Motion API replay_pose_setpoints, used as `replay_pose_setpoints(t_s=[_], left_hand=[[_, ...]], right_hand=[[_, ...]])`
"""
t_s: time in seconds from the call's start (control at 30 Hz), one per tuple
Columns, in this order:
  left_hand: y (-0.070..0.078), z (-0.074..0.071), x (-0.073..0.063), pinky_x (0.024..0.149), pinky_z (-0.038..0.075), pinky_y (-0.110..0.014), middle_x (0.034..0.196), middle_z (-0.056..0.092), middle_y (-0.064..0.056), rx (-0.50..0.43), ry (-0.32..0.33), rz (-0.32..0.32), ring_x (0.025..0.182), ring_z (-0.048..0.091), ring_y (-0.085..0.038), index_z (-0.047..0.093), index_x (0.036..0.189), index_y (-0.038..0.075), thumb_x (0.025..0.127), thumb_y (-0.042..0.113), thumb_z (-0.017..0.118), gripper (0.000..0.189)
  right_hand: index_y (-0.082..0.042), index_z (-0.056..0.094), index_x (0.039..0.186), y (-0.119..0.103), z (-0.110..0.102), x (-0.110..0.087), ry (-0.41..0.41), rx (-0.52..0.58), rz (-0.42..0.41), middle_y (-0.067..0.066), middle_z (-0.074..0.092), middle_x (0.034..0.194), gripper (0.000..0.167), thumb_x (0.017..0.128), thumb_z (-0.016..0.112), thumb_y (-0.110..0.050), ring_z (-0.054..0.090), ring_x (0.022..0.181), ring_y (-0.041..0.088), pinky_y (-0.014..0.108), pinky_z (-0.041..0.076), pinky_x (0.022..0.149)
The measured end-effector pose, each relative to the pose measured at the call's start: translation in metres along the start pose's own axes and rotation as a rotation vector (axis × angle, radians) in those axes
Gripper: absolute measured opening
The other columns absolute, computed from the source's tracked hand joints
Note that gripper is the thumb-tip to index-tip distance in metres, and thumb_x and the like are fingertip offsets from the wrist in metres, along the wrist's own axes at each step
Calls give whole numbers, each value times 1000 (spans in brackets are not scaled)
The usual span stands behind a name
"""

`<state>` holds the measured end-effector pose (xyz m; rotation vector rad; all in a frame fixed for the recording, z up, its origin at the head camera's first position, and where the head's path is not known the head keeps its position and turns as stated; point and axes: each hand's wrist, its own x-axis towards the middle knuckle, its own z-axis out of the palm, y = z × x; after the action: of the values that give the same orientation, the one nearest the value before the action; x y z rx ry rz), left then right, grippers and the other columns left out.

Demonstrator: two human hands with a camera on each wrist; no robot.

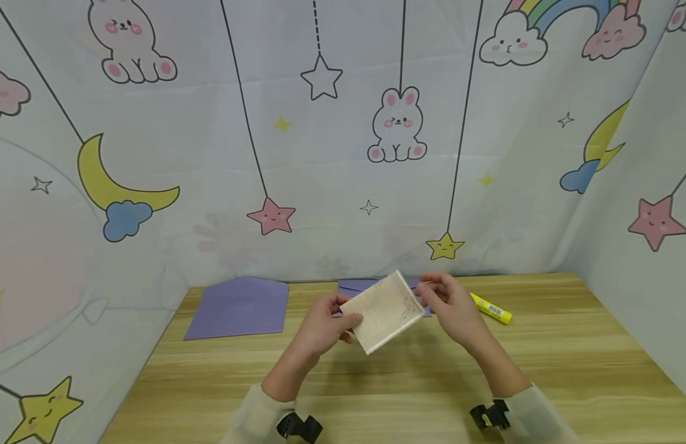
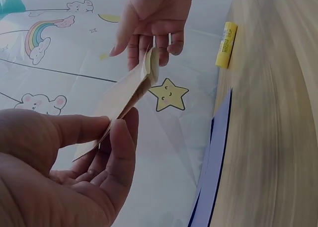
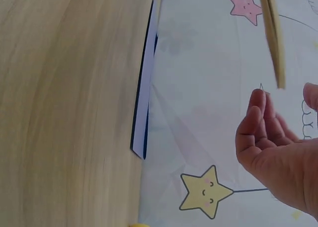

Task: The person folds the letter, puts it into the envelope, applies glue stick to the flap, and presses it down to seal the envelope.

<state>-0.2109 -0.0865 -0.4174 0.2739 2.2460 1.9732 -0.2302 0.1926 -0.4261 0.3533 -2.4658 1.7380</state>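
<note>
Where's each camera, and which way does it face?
Head: on the head, facing forward and down at the table; left hand, right hand, sleeves show.
Left wrist: on it, facing the left hand holding the card, right hand beyond.
Right wrist: on it, facing the right hand.
Both wrist views share the yellow star and card.

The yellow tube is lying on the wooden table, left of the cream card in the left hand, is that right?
Not quite: the yellow tube lies to the right of the cream card, as the head view shows. It is on the wooden table, and the card is in the left hand.
</note>
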Motion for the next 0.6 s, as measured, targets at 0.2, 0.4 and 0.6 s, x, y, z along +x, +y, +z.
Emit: replay_pose_setpoints(t_s=[0.2, 0.4, 0.6], left_hand=[[-3, 0, 3, 69, 63, -32, 105, 65, -20, -171, 60, -34, 80, 70, -22, 53, 125, -12, 97, -4, 70, 34], [-8, 8, 6, 71, 64, -32, 105, 64, -20, -250, 65, -39, 82, 72, -22, 48, 127, -12, 96, -9, 68, 37], [-12, 18, 5, 71, 64, -32, 102, 62, -18, -282, 38, -54, 81, 72, -22, 46, 125, -11, 95, -11, 68, 37]], right_hand=[[3, 49, 148, -2, 6, 0, -50, 170, 148, 19, 67, 125, 57, 109, 63, -37, 70, 101, 29, 38, 61, 84], [5, 48, 147, -5, 23, -5, -119, 305, 216, 23, 66, 126, 54, 110, 63, -32, 72, 99, 32, 38, 63, 82], [6, 50, 139, -8, 35, -9, -120, 351, 235, 21, 67, 116, 39, 111, 60, -19, 73, 92, 30, 37, 64, 77]])
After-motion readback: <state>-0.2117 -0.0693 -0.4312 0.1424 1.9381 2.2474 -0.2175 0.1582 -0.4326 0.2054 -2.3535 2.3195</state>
